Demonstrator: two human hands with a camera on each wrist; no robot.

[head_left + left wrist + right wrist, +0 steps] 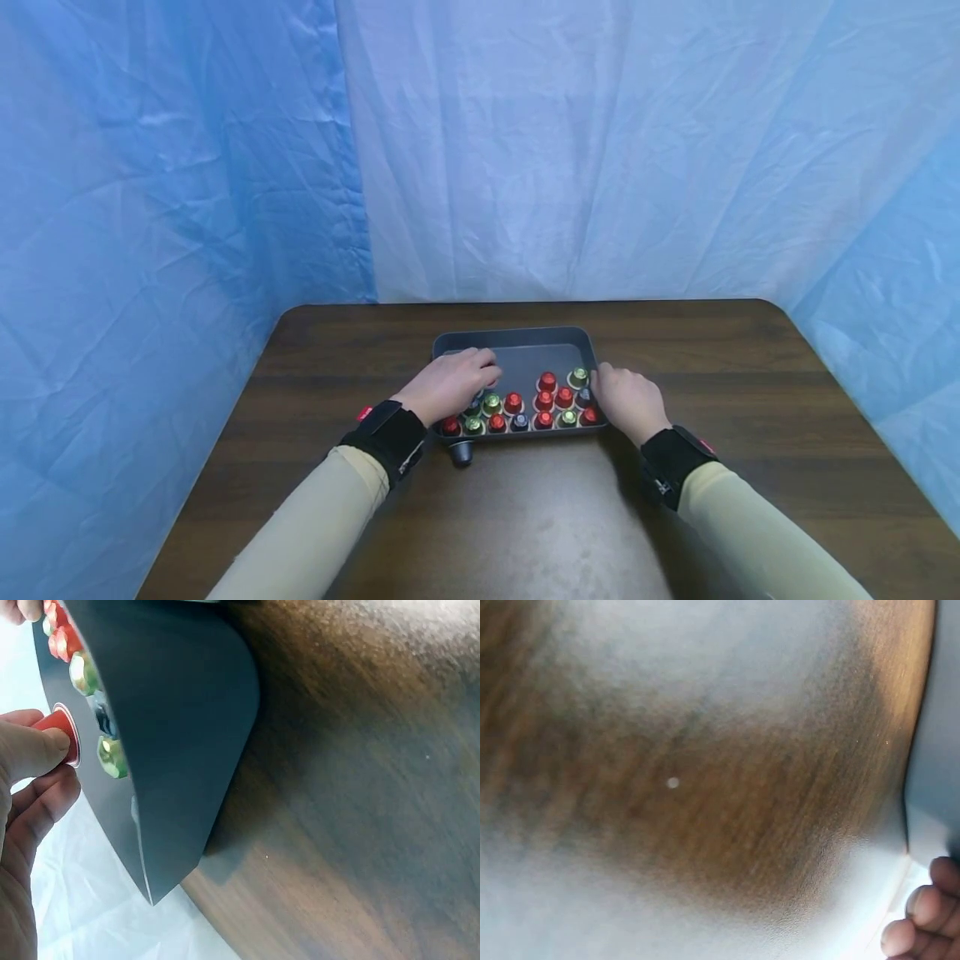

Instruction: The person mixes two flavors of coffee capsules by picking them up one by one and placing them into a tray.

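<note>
In the left wrist view, a red coffee capsule [64,735] with a pale rim is pinched between the thumb and fingers of my left hand [34,761]. The head view has that left hand [453,382] over the left part of a dark grey baking tray [517,336], its capsule hidden there. Red, green and dark capsules stand in rows along the tray's near side, among them a red one [547,381] and a green one [578,377]. At the tray's right edge, my right hand [628,400] grips the rim; its curled fingertips [924,906] show in the right wrist view.
The tray lies on a dark brown wooden table [360,367] with rounded far corners. A small dark rounded piece [461,454] sits at the tray's near left edge. Blue and whitish sheets [525,167] hang behind and beside the table.
</note>
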